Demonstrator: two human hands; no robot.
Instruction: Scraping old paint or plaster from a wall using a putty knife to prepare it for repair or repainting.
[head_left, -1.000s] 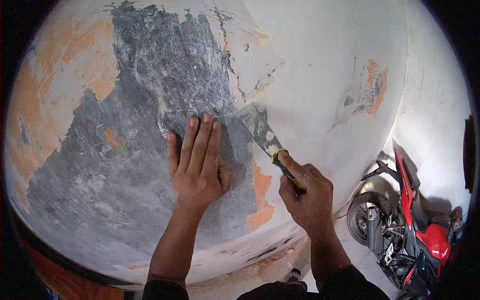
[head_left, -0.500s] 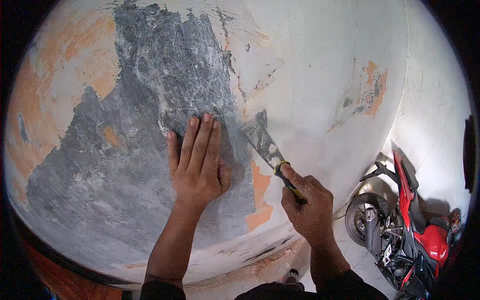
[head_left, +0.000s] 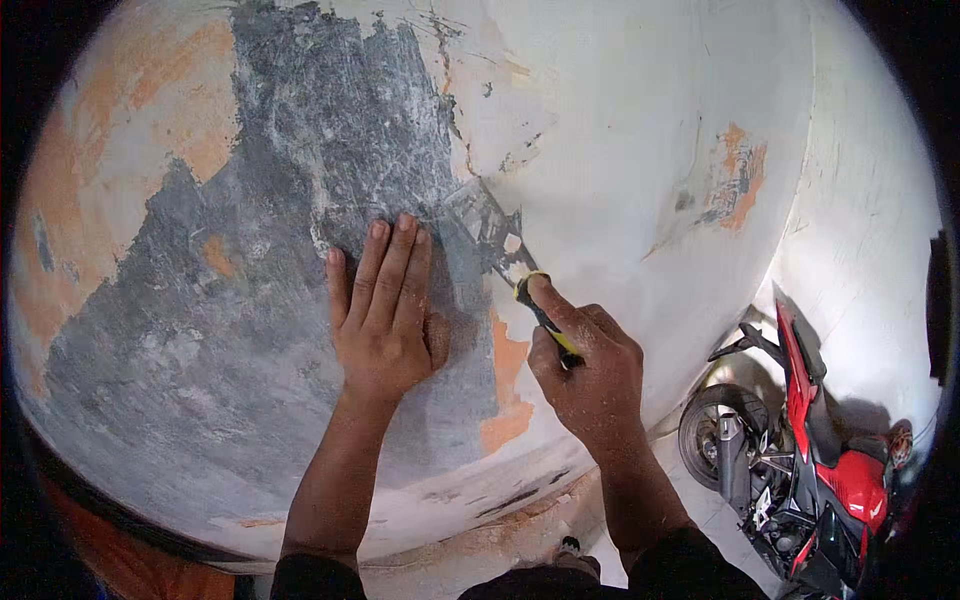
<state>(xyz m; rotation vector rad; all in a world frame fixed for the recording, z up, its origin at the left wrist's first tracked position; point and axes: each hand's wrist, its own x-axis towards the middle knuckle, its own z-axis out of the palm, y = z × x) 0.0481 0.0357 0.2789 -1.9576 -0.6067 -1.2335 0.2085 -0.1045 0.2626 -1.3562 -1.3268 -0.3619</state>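
Note:
Before me is a wall [head_left: 600, 150] with pale paint, orange layers and a large bare grey patch [head_left: 270, 240]. My left hand [head_left: 385, 310] lies flat on that grey patch, its fingers stretched upward and holding nothing. In my right hand [head_left: 598, 375] is a paint scraper [head_left: 490, 225] with a wide metal blade and a black and yellow handle. The blade, smeared with pale residue, rests at the border between the grey patch and the white paint, just right of my left fingertips. My fingers wrap round the handle and hide part of it.
A red and black motorcycle [head_left: 850, 485] stands on the light tiled floor at the lower right, by an adjoining white wall [head_left: 860, 230]. Crumbs lie along the wall's foot [head_left: 520, 530]. An orange-brown thing [head_left: 140, 560] shows at the lower left.
The scraper and my right hand have moved up and to the left along the edge of the paint. My left hand stays flat on the grey patch; the whole view has shifted slightly.

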